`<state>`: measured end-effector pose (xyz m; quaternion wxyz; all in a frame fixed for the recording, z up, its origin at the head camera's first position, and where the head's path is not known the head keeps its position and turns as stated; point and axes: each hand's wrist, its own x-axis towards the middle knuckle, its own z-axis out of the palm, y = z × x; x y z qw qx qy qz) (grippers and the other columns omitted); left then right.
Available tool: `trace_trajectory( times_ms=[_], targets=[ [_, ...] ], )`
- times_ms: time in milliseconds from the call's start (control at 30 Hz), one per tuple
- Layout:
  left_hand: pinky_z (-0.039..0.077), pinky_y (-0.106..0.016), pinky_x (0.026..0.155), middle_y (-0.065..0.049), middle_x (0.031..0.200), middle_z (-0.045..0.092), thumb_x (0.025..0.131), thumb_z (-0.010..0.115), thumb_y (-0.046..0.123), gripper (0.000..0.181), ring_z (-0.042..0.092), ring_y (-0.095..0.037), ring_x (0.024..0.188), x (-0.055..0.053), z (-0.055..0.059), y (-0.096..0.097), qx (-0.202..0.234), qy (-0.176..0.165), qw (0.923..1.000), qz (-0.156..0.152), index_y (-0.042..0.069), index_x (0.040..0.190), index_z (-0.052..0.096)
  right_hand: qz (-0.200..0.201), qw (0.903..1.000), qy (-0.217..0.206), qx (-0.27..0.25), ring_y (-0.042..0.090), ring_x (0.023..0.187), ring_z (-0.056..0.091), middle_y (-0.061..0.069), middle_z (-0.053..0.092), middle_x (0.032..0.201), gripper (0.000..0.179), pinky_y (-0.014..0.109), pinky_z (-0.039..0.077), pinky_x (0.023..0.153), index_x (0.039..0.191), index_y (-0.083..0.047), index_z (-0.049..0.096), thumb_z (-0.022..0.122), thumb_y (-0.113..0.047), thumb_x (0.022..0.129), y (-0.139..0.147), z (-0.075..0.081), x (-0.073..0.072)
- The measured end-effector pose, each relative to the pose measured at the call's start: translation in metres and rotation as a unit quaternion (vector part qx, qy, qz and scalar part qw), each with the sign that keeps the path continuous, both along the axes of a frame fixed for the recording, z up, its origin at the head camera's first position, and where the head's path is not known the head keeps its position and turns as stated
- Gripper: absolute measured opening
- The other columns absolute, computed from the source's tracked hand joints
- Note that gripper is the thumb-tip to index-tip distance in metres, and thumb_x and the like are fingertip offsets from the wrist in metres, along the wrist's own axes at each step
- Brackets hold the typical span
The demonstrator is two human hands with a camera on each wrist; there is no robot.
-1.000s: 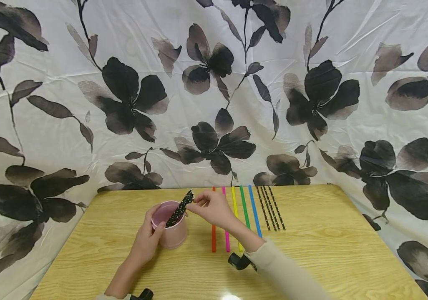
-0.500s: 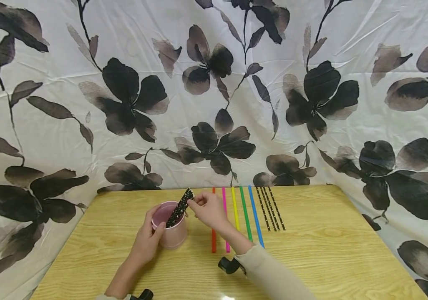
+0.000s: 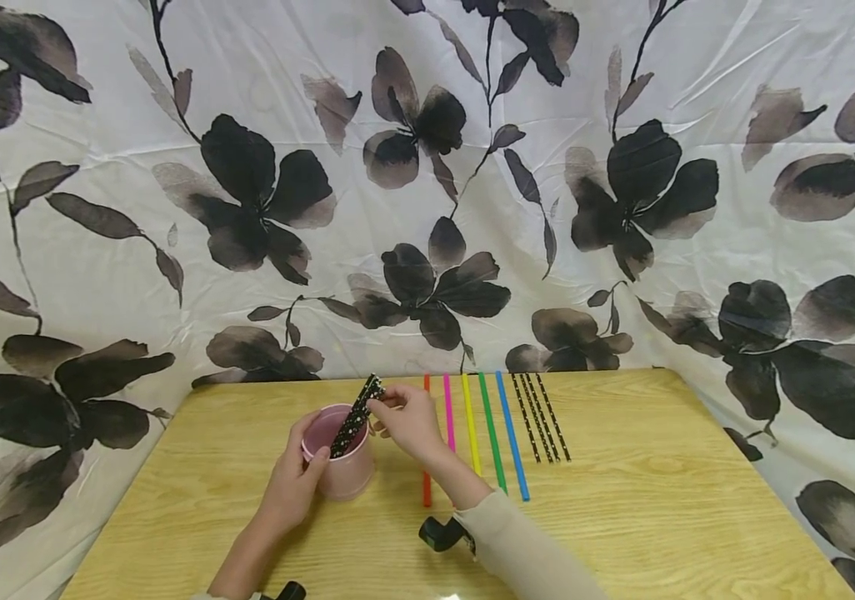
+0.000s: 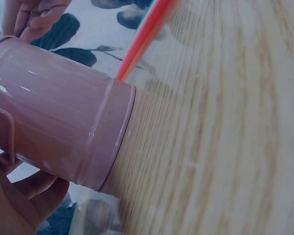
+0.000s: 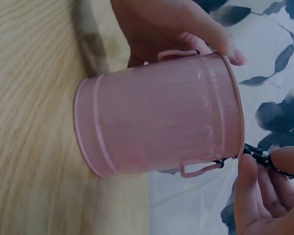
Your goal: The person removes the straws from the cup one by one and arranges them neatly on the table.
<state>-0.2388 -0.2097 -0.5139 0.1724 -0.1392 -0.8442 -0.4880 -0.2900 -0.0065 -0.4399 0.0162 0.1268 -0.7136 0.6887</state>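
Note:
A pink metal pail (image 3: 347, 478) with small side handles stands on the table, left of centre in the head view. My left hand (image 3: 292, 483) grips it from the left, thumb at the rim. Several black straws with pale dots (image 3: 351, 427) lean in the pail as a bundle, tops sticking out up and to the right. Near those tops, my right hand (image 3: 414, 423) holds the bundle between thumb and fingers. In the right wrist view, the dotted straws (image 5: 258, 154) pass over the rim; the pail's wall (image 5: 161, 117) hides their lower ends.
Right of the pail lie a red straw (image 3: 427, 490), a pink one, a yellow straw (image 3: 470, 425), a green straw (image 3: 491, 429) and a blue straw (image 3: 512, 437). Beyond them are several thin black dotted straws (image 3: 540, 417). Floral cloth (image 3: 427, 208) hangs behind the wooden table (image 3: 645, 500).
My right hand has shifted slightly left, and the tops of the dotted straws have tilted left and become a little more upright. My left hand and the pail stay almost in place.

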Motion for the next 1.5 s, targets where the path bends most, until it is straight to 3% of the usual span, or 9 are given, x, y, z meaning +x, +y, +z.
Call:
trace_trajectory(
  times_ms=[100,267,467,600,900,1033,1167,1333,1500],
  targets=[
    [0.036,-0.017,0.097,-0.011,0.140,0.048,0.101,0.052,0.018,0.053,0.049,-0.028,0.125,0.001,0.001,0.001,-0.004,-0.001,1.0000,-0.001,0.020,0.149,0.030,0.008,0.9998,-0.008,-0.018,0.037,0.067,0.068,0.015,0.068,0.078,0.011,0.043,0.056,0.059,0.091,0.008,0.068,0.070,-0.002,0.087,-0.001,-0.004,-0.001],
    [0.037,-0.022,0.098,-0.010,0.141,0.048,0.101,0.051,0.020,0.053,0.049,-0.027,0.124,-0.001,0.006,0.002,-0.009,0.000,1.0000,0.003,0.022,0.149,0.030,0.018,0.9997,-0.004,-0.018,0.017,0.062,0.063,0.013,0.067,0.075,0.009,0.038,0.056,0.059,0.089,0.008,0.069,0.070,0.000,0.086,0.000,-0.004,-0.001],
    [0.038,-0.024,0.098,-0.013,0.140,0.048,0.101,0.051,0.017,0.053,0.049,-0.029,0.124,0.003,0.004,0.001,-0.009,-0.003,0.9999,0.008,0.017,0.149,0.030,0.032,0.9985,-0.009,-0.044,0.038,0.078,0.067,0.019,0.070,0.085,0.015,0.043,0.056,0.064,0.099,0.008,0.070,0.069,-0.002,0.088,0.003,-0.002,-0.001],
    [0.034,-0.017,0.097,-0.012,0.140,0.047,0.102,0.050,0.018,0.052,0.048,-0.029,0.125,0.003,0.003,0.001,-0.005,-0.010,0.9999,0.007,0.018,0.149,0.029,0.029,0.9950,-0.004,-0.095,0.040,0.084,0.066,0.019,0.069,0.093,0.024,0.045,0.056,0.062,0.115,0.006,0.065,0.063,-0.004,0.093,0.011,0.015,0.001],
    [0.032,-0.012,0.096,-0.013,0.140,0.046,0.102,0.049,0.018,0.051,0.048,-0.030,0.125,0.003,0.000,0.000,0.002,-0.007,1.0000,0.001,0.019,0.149,0.029,0.016,0.9791,0.048,-0.197,0.014,0.060,0.066,0.005,0.062,0.077,0.035,0.024,0.049,0.045,0.135,-0.006,0.053,0.050,-0.019,0.103,0.039,0.047,-0.009],
    [0.032,-0.012,0.096,-0.013,0.141,0.046,0.102,0.049,0.019,0.052,0.047,-0.029,0.125,0.002,0.000,0.001,0.002,-0.006,1.0000,0.003,0.018,0.150,0.028,0.007,0.9844,0.017,-0.175,0.012,0.059,0.061,0.006,0.058,0.078,0.038,0.021,0.045,0.046,0.140,-0.006,0.049,0.048,-0.012,0.102,0.056,0.053,-0.018],
    [0.032,-0.011,0.096,-0.013,0.141,0.045,0.102,0.050,0.018,0.052,0.048,-0.029,0.125,0.002,0.001,0.001,0.004,-0.002,1.0000,-0.001,0.017,0.150,0.028,0.014,0.9915,-0.029,-0.126,0.018,0.075,0.063,0.012,0.062,0.089,0.044,0.025,0.050,0.059,0.142,-0.005,0.046,0.049,-0.001,0.099,0.079,0.052,-0.026],
    [0.032,-0.011,0.095,-0.013,0.141,0.045,0.102,0.050,0.017,0.053,0.048,-0.030,0.125,0.003,0.000,0.001,-0.001,-0.006,1.0000,0.002,0.017,0.150,0.028,-0.021,0.9989,-0.022,-0.035,0.019,0.085,0.063,0.016,0.069,0.102,0.042,0.031,0.049,0.074,0.141,-0.006,0.047,0.054,-0.006,0.099,0.114,0.051,-0.029],
    [0.033,-0.012,0.095,-0.012,0.141,0.046,0.101,0.051,0.017,0.053,0.048,-0.029,0.124,0.003,-0.001,0.000,0.002,-0.004,1.0000,0.004,0.019,0.150,0.029,-0.049,0.9988,-0.008,0.001,0.014,0.073,0.059,0.008,0.070,0.094,0.045,0.030,0.053,0.067,0.138,-0.002,0.049,0.061,-0.008,0.095,0.147,0.046,-0.040]
  ],
)
